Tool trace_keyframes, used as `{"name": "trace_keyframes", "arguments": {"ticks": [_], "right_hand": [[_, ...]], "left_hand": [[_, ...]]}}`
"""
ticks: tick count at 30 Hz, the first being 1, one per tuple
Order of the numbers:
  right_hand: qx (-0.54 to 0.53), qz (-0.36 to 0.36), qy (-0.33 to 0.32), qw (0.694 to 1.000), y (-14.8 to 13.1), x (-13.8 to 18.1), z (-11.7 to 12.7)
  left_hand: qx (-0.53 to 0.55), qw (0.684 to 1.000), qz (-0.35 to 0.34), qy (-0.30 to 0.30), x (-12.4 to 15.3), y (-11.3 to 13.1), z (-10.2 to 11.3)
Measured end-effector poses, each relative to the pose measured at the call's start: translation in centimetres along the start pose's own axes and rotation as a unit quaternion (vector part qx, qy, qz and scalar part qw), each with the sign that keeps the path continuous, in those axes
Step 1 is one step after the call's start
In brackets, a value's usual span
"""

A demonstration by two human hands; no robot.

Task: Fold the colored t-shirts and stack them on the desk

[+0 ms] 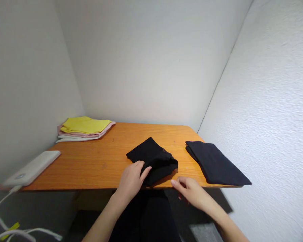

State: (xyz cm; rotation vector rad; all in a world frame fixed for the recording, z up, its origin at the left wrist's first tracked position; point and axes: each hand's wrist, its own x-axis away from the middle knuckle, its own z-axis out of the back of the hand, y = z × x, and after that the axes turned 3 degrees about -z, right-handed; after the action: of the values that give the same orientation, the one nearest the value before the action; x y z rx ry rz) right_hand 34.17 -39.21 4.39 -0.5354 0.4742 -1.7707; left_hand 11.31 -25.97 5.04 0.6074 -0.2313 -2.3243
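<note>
A black cloth, partly folded, lies near the front edge of the wooden table. My left hand rests flat on its near left part, fingers stretched out. My right hand hovers at the table's front edge just right of the cloth, with its fingers loosely curled and nothing visible in them. A second black cloth, neatly folded, lies at the table's right side by the wall.
A stack of folded cloths, yellow on top of pink and white, sits at the back left corner. A white power bank with a white cable lies at the front left edge. Walls close in on three sides.
</note>
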Motion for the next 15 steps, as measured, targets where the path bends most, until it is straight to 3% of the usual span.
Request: {"name": "trace_keyframes", "arguments": {"ticks": [3, 8, 11, 15], "right_hand": [[-0.055, 0.004, 0.032, 0.998, -1.6, -0.8, -1.5], [0.014, -0.027, 0.126, 0.991, -2.9, -3.8, -0.8], [0.014, 0.022, 0.193, 0.981, -3.2, -5.0, 3.1], [-0.04, 0.106, 0.323, 0.94, -4.8, -4.7, 12.3]], "left_hand": [[0.051, 0.998, 0.017, -0.024, 0.6, 0.9, -0.1], [0.123, 0.992, 0.026, -0.033, 0.2, 0.4, 1.6], [0.197, 0.976, 0.063, 0.067, -1.2, -1.6, 5.0], [0.193, 0.951, 0.072, 0.232, -3.3, -3.8, 12.6]]}}
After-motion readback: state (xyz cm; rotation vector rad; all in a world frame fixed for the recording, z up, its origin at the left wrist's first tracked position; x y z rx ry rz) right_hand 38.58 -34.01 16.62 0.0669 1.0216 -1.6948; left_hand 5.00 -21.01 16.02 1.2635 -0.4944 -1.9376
